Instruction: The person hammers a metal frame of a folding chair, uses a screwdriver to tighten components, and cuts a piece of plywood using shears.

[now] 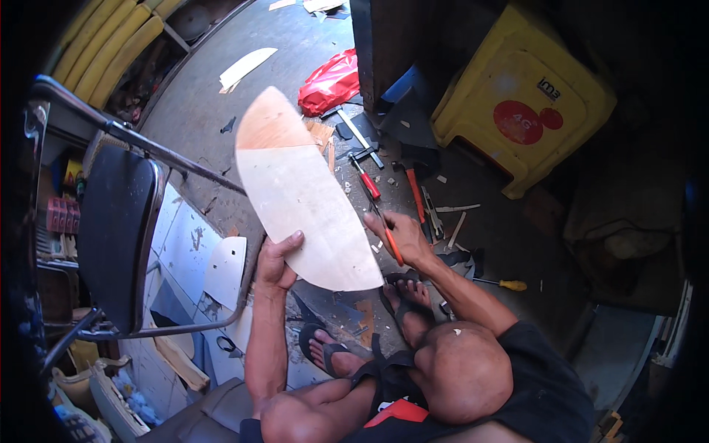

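Observation:
My left hand (279, 262) grips the lower left edge of a pale, curved plywood panel (303, 203), thumb on top. The panel is tilted up in front of me. Its pointed top end is a browner wood, divided from the pale part by a straight line. My right hand (401, 238), beside the panel's right edge, is closed round an orange-handled hand tool (393, 242). The tool's dark metal end points away from me; whether it is pliers or scissors I cannot tell. It appears apart from the panel.
On the floor ahead lie a bar clamp (358, 136), a hammer (415, 193), a yellow-handled screwdriver (509, 284), wood scraps and a red plastic bag (331, 81). A folding chair (122, 236) stands left, near another cut panel (226, 269). A yellow plastic stool (509, 81) is at right.

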### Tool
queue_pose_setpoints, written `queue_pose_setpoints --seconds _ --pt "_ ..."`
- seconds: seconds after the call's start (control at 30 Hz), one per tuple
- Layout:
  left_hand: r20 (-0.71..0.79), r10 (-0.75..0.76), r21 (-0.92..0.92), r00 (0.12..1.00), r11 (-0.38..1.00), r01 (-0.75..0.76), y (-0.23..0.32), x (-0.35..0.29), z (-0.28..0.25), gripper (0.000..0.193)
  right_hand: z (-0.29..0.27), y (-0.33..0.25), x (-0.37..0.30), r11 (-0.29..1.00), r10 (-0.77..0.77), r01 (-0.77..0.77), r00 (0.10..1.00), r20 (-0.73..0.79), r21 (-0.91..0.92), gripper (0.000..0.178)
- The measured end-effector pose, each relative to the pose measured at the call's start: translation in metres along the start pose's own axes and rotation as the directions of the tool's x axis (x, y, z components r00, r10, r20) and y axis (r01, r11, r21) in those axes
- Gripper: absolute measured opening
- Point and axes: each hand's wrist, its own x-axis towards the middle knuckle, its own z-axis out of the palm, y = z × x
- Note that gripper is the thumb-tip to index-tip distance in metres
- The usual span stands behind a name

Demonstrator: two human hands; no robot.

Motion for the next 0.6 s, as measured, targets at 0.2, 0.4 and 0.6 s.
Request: queue_pose_setpoints --seconds 0.2,0.4,0.6 --pt "0.035 -0.133 0.026 0.99 0.991 0.132 0.018 0.014 -0.03 0.065 0.012 -0.019 0.012 0.966 0.123 -0.138 0.989 0.081 0.217 0.073" --pt "0.012 -0.077 0.197 0.997 0.978 0.073 0.009 0.008 -0.027 0.068 0.016 -0.009 0.024 0.837 0.153 -0.221 0.973 0.173 0.5 0.069" --pt "0.308 0.491 0.78 0.815 0.361 -0.512 0.004 0.018 -0.055 0.033 -0.013 -0.022 0.029 0.377 0.046 -0.41 0.904 0.425 0.831 0.072"
